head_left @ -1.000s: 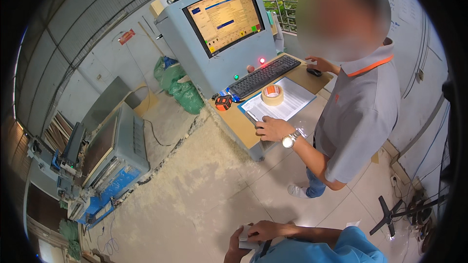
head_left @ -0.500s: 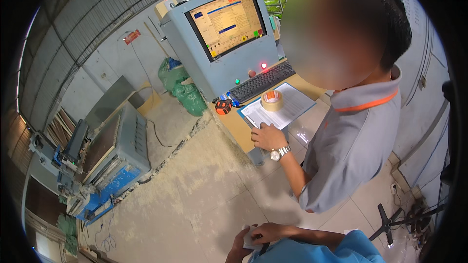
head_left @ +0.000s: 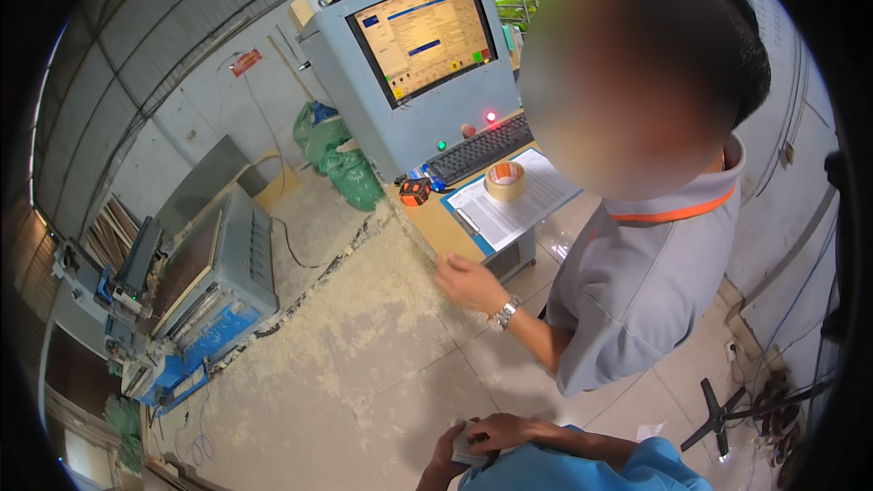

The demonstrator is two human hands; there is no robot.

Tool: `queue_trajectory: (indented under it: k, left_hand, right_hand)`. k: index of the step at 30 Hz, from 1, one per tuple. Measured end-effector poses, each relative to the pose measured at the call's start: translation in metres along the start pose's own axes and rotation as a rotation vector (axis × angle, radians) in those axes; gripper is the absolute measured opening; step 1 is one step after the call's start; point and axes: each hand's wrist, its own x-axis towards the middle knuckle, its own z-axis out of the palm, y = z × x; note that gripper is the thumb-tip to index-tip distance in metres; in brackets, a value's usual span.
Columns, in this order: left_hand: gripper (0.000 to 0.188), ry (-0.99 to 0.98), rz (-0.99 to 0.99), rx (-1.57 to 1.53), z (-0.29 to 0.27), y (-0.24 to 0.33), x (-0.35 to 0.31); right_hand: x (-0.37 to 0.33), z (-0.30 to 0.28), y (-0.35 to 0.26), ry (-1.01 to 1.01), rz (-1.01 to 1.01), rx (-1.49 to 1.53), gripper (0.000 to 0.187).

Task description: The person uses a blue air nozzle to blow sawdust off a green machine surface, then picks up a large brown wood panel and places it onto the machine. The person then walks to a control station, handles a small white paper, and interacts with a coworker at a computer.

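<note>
White, probably light, kinda stiff — pinch small thing (head_left: pixel 464 450) by edges, clamped in left hand (head_left: pixel 442 457) — can't tell grip of right hand (head_left: pixel 496 432).

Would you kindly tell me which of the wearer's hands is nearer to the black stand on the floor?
Right. The right hand is left of the black stand in the picture; the left hand is farther left, beyond the right one.
</note>
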Motion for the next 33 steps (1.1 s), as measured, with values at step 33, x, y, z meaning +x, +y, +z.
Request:
queue_trajectory:
  k: [33]
  left_hand:
    - [0.061, 0.533, 1.380, 0.167, -0.030, 0.218, -0.165]
  right_hand:
    - [-0.021, 0.004, 0.002, 0.230, 0.174, 0.125, 0.026]
